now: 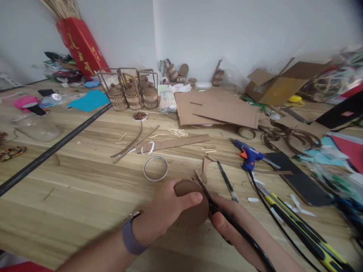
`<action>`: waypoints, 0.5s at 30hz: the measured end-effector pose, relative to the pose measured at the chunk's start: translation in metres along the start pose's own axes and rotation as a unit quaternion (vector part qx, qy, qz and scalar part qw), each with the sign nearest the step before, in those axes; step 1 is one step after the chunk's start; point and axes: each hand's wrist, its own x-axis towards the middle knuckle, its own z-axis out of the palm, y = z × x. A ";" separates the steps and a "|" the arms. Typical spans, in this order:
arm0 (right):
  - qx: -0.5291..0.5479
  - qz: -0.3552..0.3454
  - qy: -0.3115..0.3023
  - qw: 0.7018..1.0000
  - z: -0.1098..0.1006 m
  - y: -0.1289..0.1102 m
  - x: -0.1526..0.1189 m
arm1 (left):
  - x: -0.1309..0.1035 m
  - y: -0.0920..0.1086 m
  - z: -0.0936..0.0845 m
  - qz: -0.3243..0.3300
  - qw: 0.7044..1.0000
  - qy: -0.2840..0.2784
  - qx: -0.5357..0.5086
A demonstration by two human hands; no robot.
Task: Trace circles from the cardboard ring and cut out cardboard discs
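Observation:
My left hand point(164, 207), a watch with a purple strap on its wrist, grips a round cardboard disc point(194, 213), its thumb lying across the top. At the disc's right edge, my right hand point(241, 223) is closed around black-handled scissors point(244, 232). The blades point away from me along the rim, and a curled cardboard offcut point(204, 168) lies by their tip. Part of the scissors' grip is hidden by my fingers. Just beyond my left hand is a tape ring point(155, 180). A black pen point(227, 181) rests beyond my right hand.
On the right are a blue glue gun point(248, 154) with its cord, a dark phone point(297, 179) and a yellow-black utility knife point(309, 230). Farther back stand small lidded baskets point(133, 96) in frames, beside cardboard sheets point(218, 109). A cardboard strip point(181, 142) and thin sticks lie between.

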 end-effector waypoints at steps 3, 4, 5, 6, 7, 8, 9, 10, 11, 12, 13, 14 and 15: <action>0.017 -0.015 -0.041 0.999 0.000 0.004 0.000 | 0.000 0.001 -0.001 -0.004 1.000 -0.001 0.010; 0.020 -0.023 -0.046 0.998 0.000 0.005 0.000 | 0.000 0.002 -0.001 -0.007 1.000 -0.005 0.013; 0.022 -0.031 -0.047 0.998 0.000 0.006 0.000 | 0.000 0.002 -0.001 -0.009 1.000 -0.008 0.014; 0.024 -0.037 -0.046 0.998 0.000 0.007 0.001 | 0.000 0.003 -0.001 -0.011 1.000 -0.009 0.016; 0.024 -0.040 -0.045 0.998 0.000 0.009 0.001 | 0.000 0.003 -0.001 -0.013 1.000 -0.010 0.017; 0.023 -0.042 -0.044 0.998 0.001 0.010 0.001 | 0.000 0.003 -0.001 -0.013 1.000 -0.009 0.019; 0.022 -0.041 -0.042 0.998 0.001 0.011 0.001 | 0.000 0.003 -0.001 -0.015 1.000 -0.007 0.022; 0.021 -0.042 -0.041 0.998 0.001 0.012 0.000 | 0.000 0.003 -0.001 -0.018 1.000 0.000 0.024; 0.020 -0.043 -0.041 0.998 0.002 0.012 0.000 | 0.000 0.002 -0.001 -0.021 0.999 0.005 0.026; 0.019 -0.044 -0.041 0.998 0.002 0.013 0.000 | 0.000 0.001 -0.001 -0.022 0.999 0.007 0.027; 0.015 -0.047 -0.039 0.998 0.002 0.012 0.000 | 0.000 0.001 -0.001 -0.021 0.999 0.007 0.026; 0.009 -0.050 -0.030 0.998 0.002 0.012 0.000 | 0.000 0.001 -0.001 -0.017 1.000 0.004 0.024; 0.001 -0.053 -0.019 0.998 0.003 0.011 0.001 | 0.000 0.000 -0.001 -0.011 1.000 -0.003 0.020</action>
